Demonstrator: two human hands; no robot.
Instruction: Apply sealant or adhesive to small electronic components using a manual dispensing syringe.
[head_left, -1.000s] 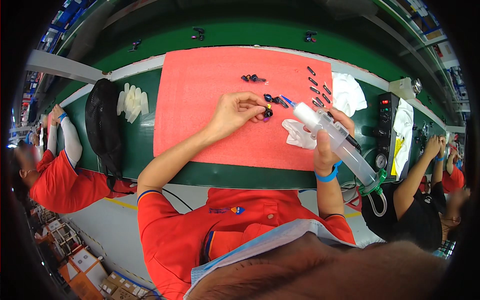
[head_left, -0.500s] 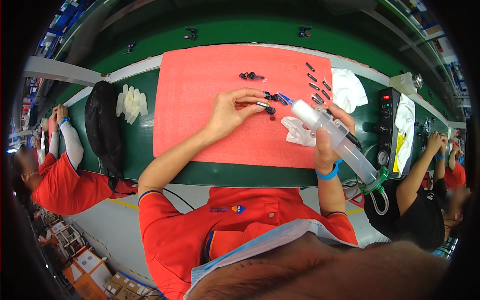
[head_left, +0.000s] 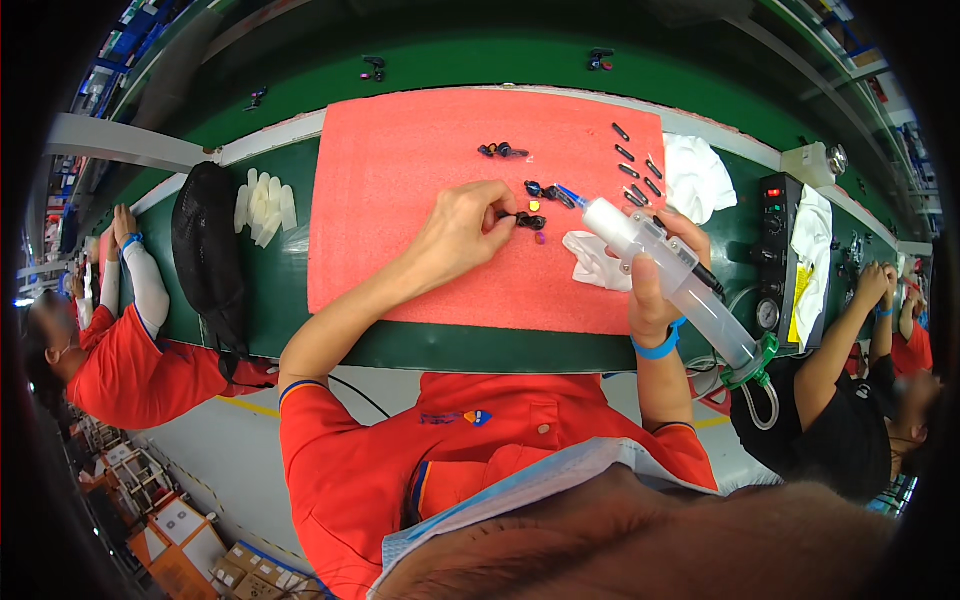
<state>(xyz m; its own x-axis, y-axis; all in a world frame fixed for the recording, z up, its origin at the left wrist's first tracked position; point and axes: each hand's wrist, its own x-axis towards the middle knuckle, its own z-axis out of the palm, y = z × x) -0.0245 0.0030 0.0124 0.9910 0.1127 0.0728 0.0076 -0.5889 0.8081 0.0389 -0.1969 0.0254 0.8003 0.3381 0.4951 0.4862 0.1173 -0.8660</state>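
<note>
My left hand (head_left: 468,228) pinches a small black part (head_left: 530,220) between thumb and fingertips, low over the pink foam mat (head_left: 400,150). A yellow dot-like piece (head_left: 535,206) and a small purple piece (head_left: 541,238) show beside it. In my right hand (head_left: 652,290) is a large clear dispensing syringe (head_left: 715,320) with a white plunger inside, a green cap and a hose. Its blue tip (head_left: 568,194) points left, close to a cluster of small dark parts (head_left: 541,190). Exactly whether the tip touches them I cannot tell.
Another dark cluster (head_left: 502,151) and several black oval pieces (head_left: 625,153) lie on the mat. White cloths (head_left: 697,180) lie at right, near a black control box (head_left: 772,240). At left are pale finger cots (head_left: 266,210) and a black pouch (head_left: 208,250). Co-workers sit on both sides.
My left hand has turned slightly, fingers more curled, and the black part in it has shifted its angle. The yellow piece shows more plainly. Parts on the far green belt moved slightly left.
</note>
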